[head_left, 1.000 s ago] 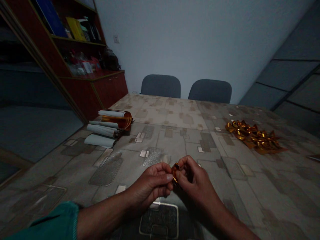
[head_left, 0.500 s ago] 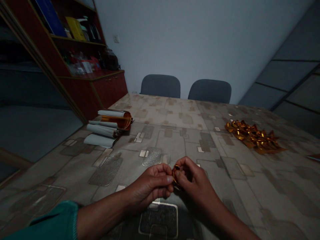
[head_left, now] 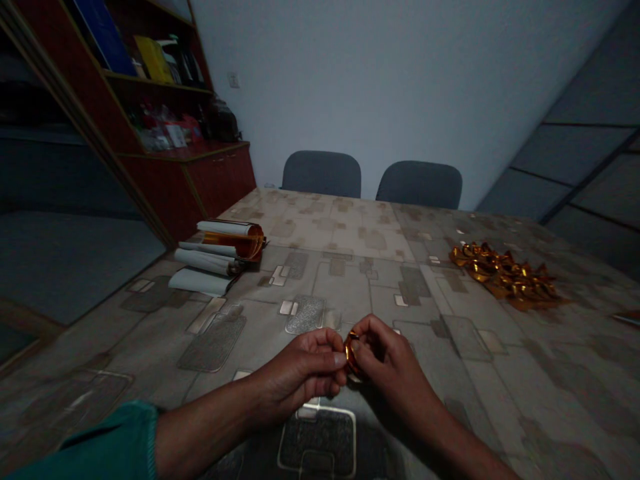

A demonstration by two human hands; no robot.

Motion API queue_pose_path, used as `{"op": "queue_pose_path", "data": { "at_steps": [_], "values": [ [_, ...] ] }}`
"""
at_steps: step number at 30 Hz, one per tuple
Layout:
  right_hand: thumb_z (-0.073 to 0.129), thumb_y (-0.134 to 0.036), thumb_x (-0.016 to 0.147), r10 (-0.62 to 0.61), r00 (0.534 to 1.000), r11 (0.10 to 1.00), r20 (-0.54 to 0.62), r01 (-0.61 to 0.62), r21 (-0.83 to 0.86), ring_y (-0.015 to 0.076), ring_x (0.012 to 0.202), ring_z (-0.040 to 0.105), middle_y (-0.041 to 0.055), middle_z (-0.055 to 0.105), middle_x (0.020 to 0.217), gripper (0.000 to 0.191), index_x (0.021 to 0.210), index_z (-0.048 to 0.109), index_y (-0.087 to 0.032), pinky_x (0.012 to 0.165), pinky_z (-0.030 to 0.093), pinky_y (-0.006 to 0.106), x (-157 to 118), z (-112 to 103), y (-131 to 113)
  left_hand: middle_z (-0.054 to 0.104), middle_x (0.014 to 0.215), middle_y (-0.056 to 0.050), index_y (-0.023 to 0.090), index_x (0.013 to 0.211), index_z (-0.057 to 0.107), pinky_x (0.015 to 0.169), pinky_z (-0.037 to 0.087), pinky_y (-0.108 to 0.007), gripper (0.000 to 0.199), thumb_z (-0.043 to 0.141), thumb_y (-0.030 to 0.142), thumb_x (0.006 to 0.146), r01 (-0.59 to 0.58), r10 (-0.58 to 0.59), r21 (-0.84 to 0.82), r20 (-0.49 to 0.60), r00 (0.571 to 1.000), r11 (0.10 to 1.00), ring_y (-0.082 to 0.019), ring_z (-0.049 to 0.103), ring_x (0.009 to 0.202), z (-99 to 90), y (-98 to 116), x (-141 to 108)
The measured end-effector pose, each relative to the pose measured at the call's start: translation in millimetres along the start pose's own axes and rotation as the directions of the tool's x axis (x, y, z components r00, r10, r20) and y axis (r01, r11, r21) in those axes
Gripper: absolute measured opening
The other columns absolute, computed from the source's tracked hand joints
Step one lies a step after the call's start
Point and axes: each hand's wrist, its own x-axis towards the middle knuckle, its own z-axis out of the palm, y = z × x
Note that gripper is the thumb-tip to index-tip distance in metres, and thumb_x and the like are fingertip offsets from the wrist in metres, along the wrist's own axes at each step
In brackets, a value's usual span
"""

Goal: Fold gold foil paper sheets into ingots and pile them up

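Note:
A small piece of shiny gold foil paper is pinched between my two hands, close above the near part of the table. My left hand grips its left edge with thumb and fingertips. Curled around its right side, my right hand presses it with the thumb. The fingers hide most of the piece, so its full shape cannot be made out. On the right side of the table lies a group of folded gold foil pieces. At the left rests a stack of curled gold foil sheets with pale backs.
A patterned cloth covers the table. Two grey chairs, one left and one right, stand at its far side by the wall. A red-brown cabinet with loaded shelves is at the back left. Something thin lies at the right edge.
Both hands stay almost in place around the gold foil piece, with only a slight shift of the fingers. The view has moved very slightly.

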Motion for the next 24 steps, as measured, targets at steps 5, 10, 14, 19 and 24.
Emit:
{"op": "queue_pose_path", "data": {
  "at_steps": [5, 10, 14, 19, 24],
  "values": [
    [0.054, -0.041, 0.093, 0.021, 0.999, 0.984, 0.029, -0.026, 0.179, 0.0134, 0.058, 0.054, -0.0012, 0.056, 0.068, 0.023, 0.084, 0.057, -0.020, 0.053, 0.042, 0.026, 0.0, -2.2, 4.0, 0.064, 0.073, -0.001, 0.013, 0.086, 0.060, 0.058, 0.048, -0.016, 0.033, 0.087, 0.019, 0.069, -0.049, 0.048, -0.043, -0.023, 0.999, 0.998, -0.007, 0.061, 0.060, 1.7, 1.8, -0.5],
    [0.054, -0.047, 0.094, 0.032, 0.993, 0.955, 0.112, -0.064, 0.288, 0.0177, 0.074, 0.061, 0.0056, 0.066, 0.089, 0.028, 0.108, 0.058, -0.022, 0.067, 0.050, 0.032, -0.8, -2.8, 3.4, 0.066, 0.087, -0.001, 0.017, 0.105, 0.059, 0.065, 0.050, -0.019, 0.039, 0.083, 0.018, 0.074, -0.215, 0.204, -0.073, -0.127, 0.971, 0.974, -0.007, 0.062, 0.066, 1.4, 4.3, -0.2],
    [0.071, -0.035, 0.081, 0.009, 0.997, 0.987, 0.081, -0.022, 0.160, 0.0162, 0.073, 0.057, 0.0029, 0.062, 0.088, 0.033, 0.108, 0.057, -0.023, 0.063, 0.046, 0.028, -1.8, 1.6, 5.4, 0.066, 0.096, -0.003, 0.019, 0.106, 0.056, 0.069, 0.051, -0.024, 0.041, 0.082, 0.020, 0.074, -0.214, 0.207, -0.036, -0.141, 0.968, 0.976, -0.012, 0.064, 0.074, 2.3, 4.2, -1.4],
    [0.073, -0.036, 0.080, 0.009, 0.993, 0.989, 0.117, -0.026, 0.147, 0.0157, 0.073, 0.057, 0.0019, 0.062, 0.089, 0.036, 0.109, 0.056, -0.024, 0.063, 0.046, 0.028, -4.5, 4.1, 6.3, 0.067, 0.096, -0.005, 0.019, 0.104, 0.052, 0.067, 0.049, -0.024, 0.043, 0.082, 0.022, 0.073, -0.218, 0.224, 0.056, -0.163, 0.961, 0.974, -0.013, 0.064, 0.076, 5.3, 4.9, -1.8],
    [0.065, -0.035, 0.084, -0.006, 0.992, 0.993, 0.127, -0.009, 0.117, 0.0170, 0.075, 0.059, 0.0037, 0.063, 0.087, 0.030, 0.109, 0.057, -0.023, 0.066, 0.048, 0.030, -6.0, 5.7, 3.6, 0.067, 0.089, -0.003, 0.018, 0.104, 0.052, 0.060, 0.045, -0.021, 0.041, 0.079, 0.023, 0.073, -0.214, 0.240, 0.143, -0.206, 0.949, 0.966, -0.012, 0.062, 0.070, 6.3, 4.6, -2.0]
  ]
}}
